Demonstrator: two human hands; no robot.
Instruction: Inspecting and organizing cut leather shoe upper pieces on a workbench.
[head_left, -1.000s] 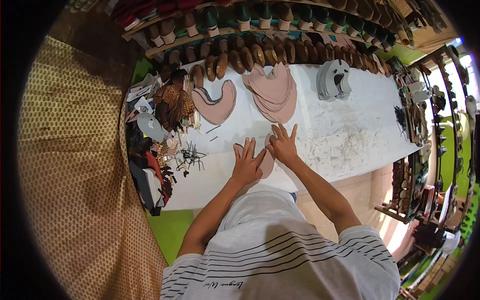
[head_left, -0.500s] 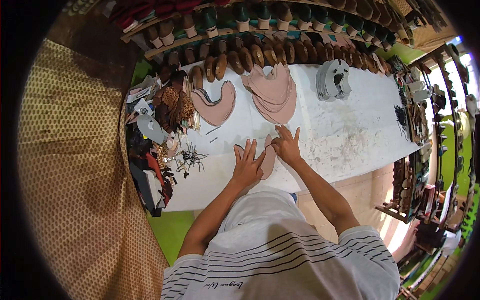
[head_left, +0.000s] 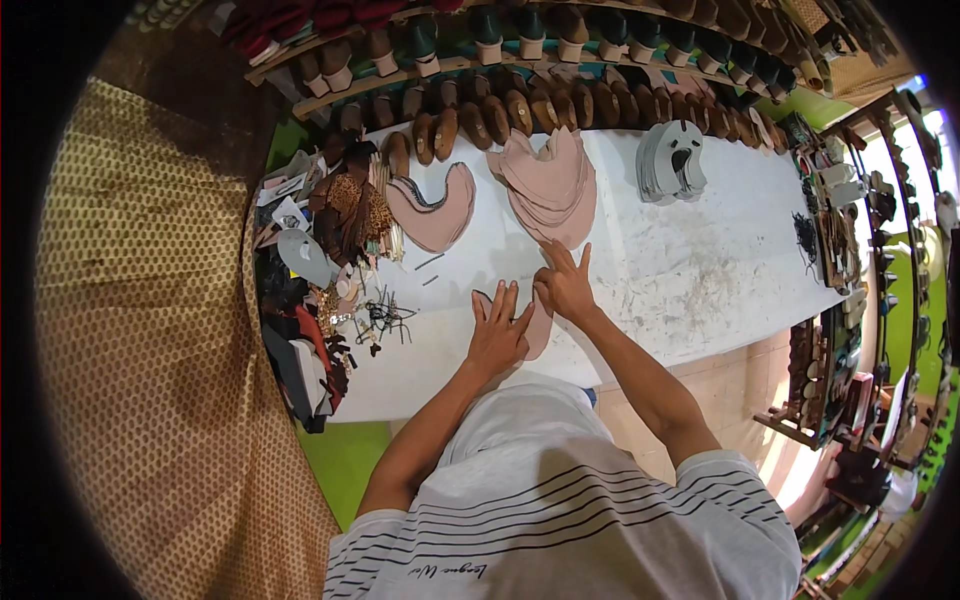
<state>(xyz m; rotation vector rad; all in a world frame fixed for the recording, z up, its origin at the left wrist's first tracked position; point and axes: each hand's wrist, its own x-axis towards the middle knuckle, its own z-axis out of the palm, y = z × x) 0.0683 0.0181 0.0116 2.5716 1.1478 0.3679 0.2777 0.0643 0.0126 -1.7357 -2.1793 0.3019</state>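
Near the desk's (head_left: 660, 310) front edge, a flat, curved, pale-pink sheet (head_left: 540, 336) lies under the finger-spread left hand (head_left: 497, 338); right hand (head_left: 567, 290) touches its far tip, grip unclear.

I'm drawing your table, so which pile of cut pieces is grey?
The rightmost stack: it's grey, while the middle pile and left pile are pink.
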